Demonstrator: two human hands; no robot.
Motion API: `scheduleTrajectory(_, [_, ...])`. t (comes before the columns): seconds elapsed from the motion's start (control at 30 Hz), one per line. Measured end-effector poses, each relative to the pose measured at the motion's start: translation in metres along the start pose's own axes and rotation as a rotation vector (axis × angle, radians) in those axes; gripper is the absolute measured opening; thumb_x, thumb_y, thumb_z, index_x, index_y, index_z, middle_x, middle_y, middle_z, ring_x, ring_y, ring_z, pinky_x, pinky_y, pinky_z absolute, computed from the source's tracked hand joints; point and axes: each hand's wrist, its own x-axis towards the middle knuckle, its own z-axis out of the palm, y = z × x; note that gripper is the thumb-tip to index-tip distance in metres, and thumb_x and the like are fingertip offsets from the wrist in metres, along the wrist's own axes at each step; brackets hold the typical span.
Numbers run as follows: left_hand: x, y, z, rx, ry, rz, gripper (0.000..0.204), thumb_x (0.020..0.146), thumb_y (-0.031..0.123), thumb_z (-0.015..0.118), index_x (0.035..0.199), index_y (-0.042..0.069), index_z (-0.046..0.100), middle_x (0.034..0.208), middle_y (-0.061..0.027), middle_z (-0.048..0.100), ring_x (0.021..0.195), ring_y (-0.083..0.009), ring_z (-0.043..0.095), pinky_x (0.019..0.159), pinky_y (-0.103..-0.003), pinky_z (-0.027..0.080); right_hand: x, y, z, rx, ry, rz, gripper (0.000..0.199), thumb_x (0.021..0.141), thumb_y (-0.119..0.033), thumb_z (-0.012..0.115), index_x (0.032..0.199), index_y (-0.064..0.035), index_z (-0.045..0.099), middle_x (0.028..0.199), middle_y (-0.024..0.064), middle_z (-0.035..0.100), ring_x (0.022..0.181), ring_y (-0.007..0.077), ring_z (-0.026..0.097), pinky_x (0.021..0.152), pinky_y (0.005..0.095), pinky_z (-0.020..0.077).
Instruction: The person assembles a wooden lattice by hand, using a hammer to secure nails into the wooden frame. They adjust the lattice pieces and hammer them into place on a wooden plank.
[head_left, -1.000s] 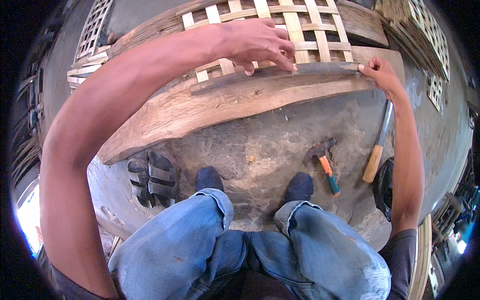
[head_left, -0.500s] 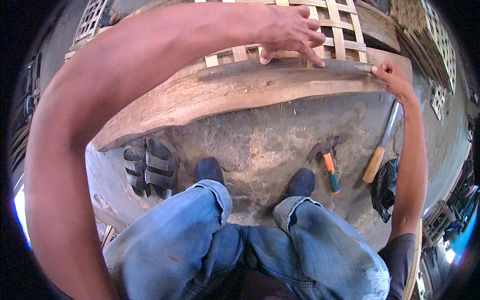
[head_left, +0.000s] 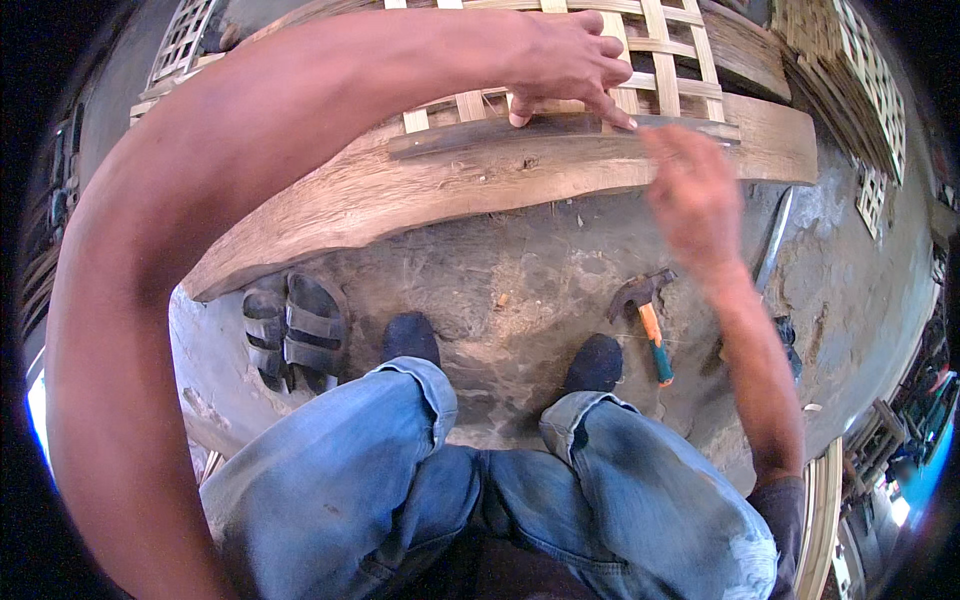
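Touching the dark strip (head_left: 465, 138): our left hand (head_left: 575, 66), fingers spread; at the strip's right part: our right hand (head_left: 696, 192), blurred, its grip we cannot tell

We see pale yellow strips (head_left: 662, 70) going over and under each other, making little squares. The long, thin bar (head_left: 460, 138) is dark grey. We see a big plank (head_left: 330, 215) that is light brown with wavy lines. The jeans (head_left: 330, 470) are blue with whitish worn bits, and the socks (head_left: 410, 338) are dark blue. We see a hammer (head_left: 649, 322) with a dark head and an orange and green handle, black sandals (head_left: 312, 325) with grey straps, and a blotchy grey floor (head_left: 500, 265).
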Motion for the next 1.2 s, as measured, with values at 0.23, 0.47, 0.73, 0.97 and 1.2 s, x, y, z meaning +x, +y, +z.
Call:
scheduleTrajectory(0.23, [-0.009, -0.005, -0.025, 0.018, -0.094, 0.069, 0.093, 0.069, 0.033, 0.089, 0.149, 0.035, 0.042, 0.124, -0.0048, 0.055, 0.115, -0.025, 0.051, 0.101, -0.042, 0.042, 0.012, -0.069, 0.037, -0.097, -0.103, 0.069, 0.058, 0.078, -0.013, 0.066, 0.135, -0.0117, 0.057, 0.132, 0.0039, 0.051, 0.122, 0.0235, 0.051, 0.093, 0.0396, 0.0452])
scheduleTrajectory(0.47, [-0.002, -0.009, -0.026, 0.027, -0.086, 0.118, 0.093, 0.062, 0.033, 0.09, 0.145, 0.033, 0.048, 0.121, -0.0054, 0.055, 0.114, -0.0248, 0.051, 0.095, -0.043, 0.044, 0.012, -0.077, 0.043, -0.101, -0.173, 0.133, 0.055, 0.084, -0.012, 0.058, 0.139, -0.0073, 0.054, 0.138, 0.0052, 0.049, 0.127, 0.0261, 0.049, 0.101, 0.0406, 0.0427])
scheduleTrajectory(0.73, [0.022, -0.023, -0.021, 0.012, 0.014, 0.192, 0.095, 0.059, 0.04, 0.09, 0.144, 0.034, 0.048, 0.122, -0.0063, 0.054, 0.121, -0.0278, 0.049, 0.095, -0.047, 0.044, 0.016, -0.083, 0.041, -0.107, -0.158, 0.134, 0.051, 0.085, -0.012, 0.055, 0.136, -0.006, 0.056, 0.136, 0.0059, 0.052, 0.125, 0.0267, 0.05, 0.101, 0.0396, 0.0442])
scheduleTrajectory(0.97, [0.026, -0.014, -0.013, 0.032, 0.098, 0.128, 0.1, 0.057, 0.033, 0.092, 0.145, 0.037, 0.046, 0.12, -0.0025, 0.058, 0.121, -0.023, 0.052, 0.105, -0.045, 0.041, 0.011, -0.074, 0.015, 0.367, -0.066, 0.233, 0.035, 0.08, -0.005, 0.066, 0.114, -0.0028, 0.065, 0.12, 0.0086, 0.06, 0.109, 0.0289, 0.06, 0.09, 0.0422, 0.0522])
scheduleTrajectory(1.2, [0.014, -0.007, -0.014, 0.04, 0.012, 0.015, 0.105, 0.054, 0.039, 0.093, 0.146, 0.045, 0.044, 0.12, -0.0001, 0.057, 0.124, -0.0211, 0.049, 0.111, -0.044, 0.038, -0.017, -0.104, -0.165, 1.055, 0.305, -0.18, 0.021, 0.072, -0.012, 0.085, 0.088, -0.0136, 0.071, 0.089, 0.0027, 0.07, 0.078, 0.0163, 0.068, 0.064, 0.027, 0.0512])
